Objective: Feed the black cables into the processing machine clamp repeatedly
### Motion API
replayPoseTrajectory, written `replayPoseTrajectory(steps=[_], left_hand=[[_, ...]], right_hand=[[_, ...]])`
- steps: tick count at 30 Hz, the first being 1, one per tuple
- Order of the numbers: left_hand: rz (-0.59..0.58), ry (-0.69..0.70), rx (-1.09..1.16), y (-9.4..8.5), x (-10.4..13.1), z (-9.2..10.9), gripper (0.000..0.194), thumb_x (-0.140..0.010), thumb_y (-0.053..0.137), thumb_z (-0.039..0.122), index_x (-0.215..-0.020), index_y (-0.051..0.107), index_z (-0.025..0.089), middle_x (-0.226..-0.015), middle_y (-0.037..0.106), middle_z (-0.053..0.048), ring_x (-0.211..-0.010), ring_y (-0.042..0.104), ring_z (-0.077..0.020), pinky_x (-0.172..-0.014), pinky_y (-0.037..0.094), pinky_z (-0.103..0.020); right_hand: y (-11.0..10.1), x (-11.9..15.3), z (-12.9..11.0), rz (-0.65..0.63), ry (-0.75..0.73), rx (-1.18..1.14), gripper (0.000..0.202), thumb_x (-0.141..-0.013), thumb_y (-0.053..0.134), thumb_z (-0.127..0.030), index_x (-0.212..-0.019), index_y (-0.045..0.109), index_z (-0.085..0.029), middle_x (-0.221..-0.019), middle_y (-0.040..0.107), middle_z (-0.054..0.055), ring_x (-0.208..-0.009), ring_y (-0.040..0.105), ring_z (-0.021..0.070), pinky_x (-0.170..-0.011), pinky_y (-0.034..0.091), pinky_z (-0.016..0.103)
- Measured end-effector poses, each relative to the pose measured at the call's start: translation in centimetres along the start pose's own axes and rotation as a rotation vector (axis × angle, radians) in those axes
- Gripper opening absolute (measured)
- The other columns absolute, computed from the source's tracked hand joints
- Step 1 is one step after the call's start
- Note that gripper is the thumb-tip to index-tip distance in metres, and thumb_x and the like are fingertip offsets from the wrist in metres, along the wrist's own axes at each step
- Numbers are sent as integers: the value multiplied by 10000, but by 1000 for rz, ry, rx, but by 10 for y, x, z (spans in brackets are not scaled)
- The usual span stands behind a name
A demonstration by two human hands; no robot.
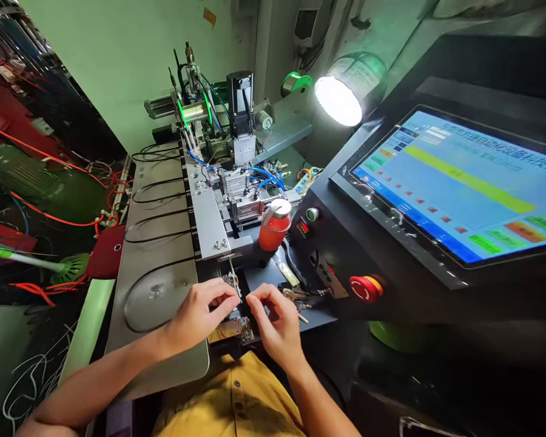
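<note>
My left hand (pixel 207 308) is closed in a pinch above the near end of the machine. Close to its right, my right hand (pixel 276 321) also pinches, thumb against fingers. The fingertips of both hands nearly meet; whatever they hold, if anything, is too small to make out. Just behind the left fingers is a small metal fixture (pixel 231 279). Below the hands sits a metal block (pixel 246 329). Several black cables (pixel 159 240) lie in loops on the grey metal plate (pixel 164 358) left of my hands, their ends reaching the machine's long rail (pixel 208 221).
An orange-red bottle (pixel 273 233) with a pale lid stands behind my right hand, near small tools (pixel 295 294). On the right are a lit touchscreen (pixel 464 188) and a red stop button (pixel 366 288). A bright lamp (pixel 339 100) and a wire spool (pixel 195 111) are farther back.
</note>
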State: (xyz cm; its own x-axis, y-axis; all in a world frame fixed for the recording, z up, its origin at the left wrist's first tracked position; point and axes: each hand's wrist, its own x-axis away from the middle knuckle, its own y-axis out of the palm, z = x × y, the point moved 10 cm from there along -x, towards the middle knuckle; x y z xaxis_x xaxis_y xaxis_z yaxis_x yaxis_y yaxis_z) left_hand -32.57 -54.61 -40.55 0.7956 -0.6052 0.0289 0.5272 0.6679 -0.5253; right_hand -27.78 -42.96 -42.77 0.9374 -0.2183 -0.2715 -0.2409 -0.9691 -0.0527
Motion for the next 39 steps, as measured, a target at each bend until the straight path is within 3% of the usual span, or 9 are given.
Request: replayPoseTrajectory(steps=[5, 8, 13, 16, 20, 31, 39], left_hand=[[-25, -111, 293, 19, 5, -3, 265, -937, 482, 341, -776, 564, 146, -650, 462, 37, -543, 432, -68, -521, 357, -179], [-18, -122, 316, 20, 7, -6, 269, -934, 485, 353, -775, 555, 148, -632, 452, 41, -539, 423, -70, -522, 354, -178], [87, -36, 8, -6, -2, -14, 277, -945, 461, 309, -750, 579, 152, -702, 532, 7, -635, 490, -101, -603, 377, -203], [124, -28, -182, -18, -12, -26, 277, -941, 450, 265, -728, 590, 155, -726, 586, -6, -694, 528, -124, -672, 378, -227], [67, -88, -247, -14, -20, -42, 257, -920, 464, 249, -720, 601, 164, -730, 633, 0, -686, 554, -130, -668, 374, -232], [55, -137, -341, -10, -21, -43, 270, -913, 454, 263, -709, 602, 168, -688, 619, 10, -632, 526, -121, -634, 352, -237], [81, -144, -395, -9, -22, -43, 254, -900, 475, 268, -706, 605, 167, -664, 587, 14, -621, 505, -116, -611, 336, -232]], right_hand=[[0, 16, -27, 327, -317, 124, 154, -904, 486, -58, -867, 489, -208, -697, 475, -14, -595, 449, 115, -539, 366, 235], [4, 19, -28, 383, -341, 222, 174, -898, 481, -40, -856, 473, -208, -682, 439, -26, -567, 425, 106, -523, 350, 226], [-2, 5, -8, 191, -175, 209, 179, -939, 470, -133, -771, 478, -195, -647, 463, -35, -542, 425, 94, -526, 338, 223], [-21, 3, 14, 193, -27, 200, 203, -951, 484, -214, -750, 504, -190, -639, 477, -35, -563, 441, 100, -546, 345, 226], [-31, 5, 33, 215, 74, 190, 232, -945, 504, -281, -731, 506, -191, -618, 453, -44, -551, 417, 102, -537, 331, 228], [-27, 6, 45, 186, 107, 192, 259, -942, 502, -316, -713, 491, -195, -615, 439, -42, -560, 403, 110, -541, 315, 237], [0, -17, 51, -87, 130, 142, 257, -946, 471, -330, -735, 516, -189, -652, 477, -29, -609, 443, 122, -585, 344, 239]])
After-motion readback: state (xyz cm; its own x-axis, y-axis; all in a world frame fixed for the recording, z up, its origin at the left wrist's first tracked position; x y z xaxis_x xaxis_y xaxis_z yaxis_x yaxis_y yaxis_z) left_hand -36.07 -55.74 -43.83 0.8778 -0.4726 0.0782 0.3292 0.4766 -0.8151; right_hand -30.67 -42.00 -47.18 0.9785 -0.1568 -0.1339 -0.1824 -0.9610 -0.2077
